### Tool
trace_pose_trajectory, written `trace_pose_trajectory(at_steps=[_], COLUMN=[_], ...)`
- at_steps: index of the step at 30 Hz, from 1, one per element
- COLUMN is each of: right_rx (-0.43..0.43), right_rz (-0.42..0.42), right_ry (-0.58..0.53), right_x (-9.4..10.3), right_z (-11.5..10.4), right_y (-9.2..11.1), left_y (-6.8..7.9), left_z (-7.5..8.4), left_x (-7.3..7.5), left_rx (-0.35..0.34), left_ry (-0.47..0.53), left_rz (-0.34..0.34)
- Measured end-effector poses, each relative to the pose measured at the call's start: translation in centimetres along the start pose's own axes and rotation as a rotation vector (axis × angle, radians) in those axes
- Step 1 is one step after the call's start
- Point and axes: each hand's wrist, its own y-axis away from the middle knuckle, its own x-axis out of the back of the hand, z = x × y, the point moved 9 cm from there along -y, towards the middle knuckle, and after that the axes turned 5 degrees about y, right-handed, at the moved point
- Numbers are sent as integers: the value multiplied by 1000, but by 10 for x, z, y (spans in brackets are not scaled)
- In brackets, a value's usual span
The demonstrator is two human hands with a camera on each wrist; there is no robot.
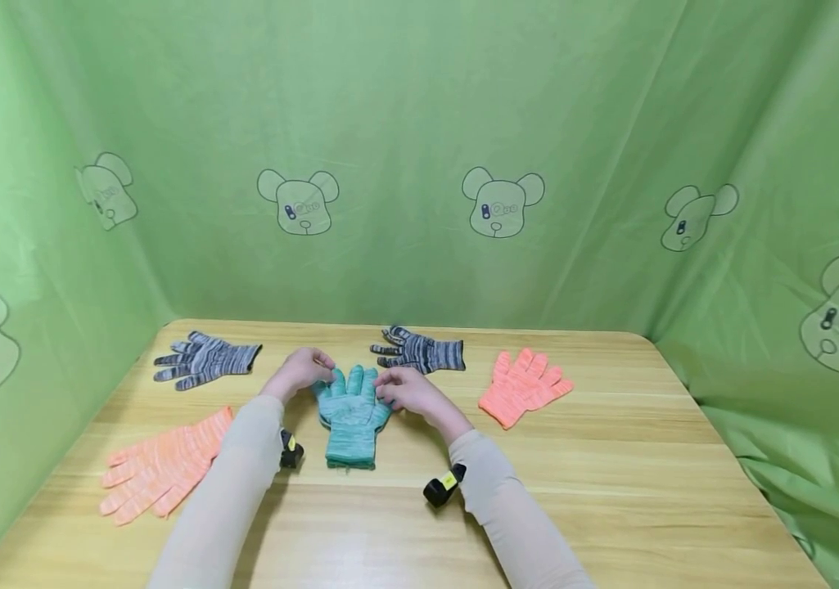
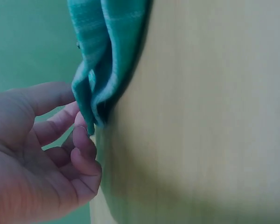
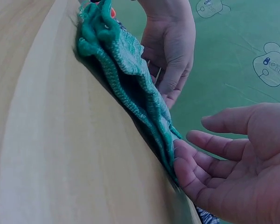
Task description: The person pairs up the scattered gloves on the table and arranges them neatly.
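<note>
A teal knit glove lies in the middle of the table, fingers to the back and cuff to the front. More than one knit layer shows along its edge in the right wrist view. At its left finger edge is my left hand, loosely bent fingers touching the fabric. On the opposite edge my right hand touches the glove with its fingertips. In the right wrist view, the right hand's thumb stays apart from the knit.
Grey-striped gloves lie at the back left and back middle. An orange glove lies at the left, partly behind the left sleeve, and a coral one at the right. Green curtains surround the wooden table.
</note>
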Motion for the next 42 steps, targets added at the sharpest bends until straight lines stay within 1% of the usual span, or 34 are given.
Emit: trace_pose_trajectory(at_steps=[7,12,14,15,19,21,22,25,28,31,33,37,42], right_rx=[-1,5,3,0,-16,-23,-23,-14,0,13,21,43,58], right_rz=[22,61,74,78,95,100,103,105,98,72,46,3,3], right_ry=[-15,-55,-59,-58,-42,-32,-22,1,2,-16,-22,0,35], right_x=[5,14,17,18,20,20,20,17,14,9,4,-4,-6], right_z=[1,4,4,4,4,3,3,2,-1,-3,-4,-5,-6], right_y=[-3,-5,-5,-5,-8,-11,-13,-18,-24,-28,-31,-33,-34], left_y=[6,17,23,30,43,46,45,48,49,50,50,51,52], left_z=[10,8,5,6,-4,-10,-16,-21,-23,-25,-25,-28,-33], left_x=[2,5,4,5,3,3,2,0,-4,-9,-12,-15,-16], left_rx=[-35,-40,-28,-15,40,66,71,94,99,108,105,121,134], left_ry=[82,152,185,205,277,307,319,360,409,450,455,456,447], left_rz=[11,13,-1,-11,-56,-75,-84,-108,-138,-165,-187,-214,-230])
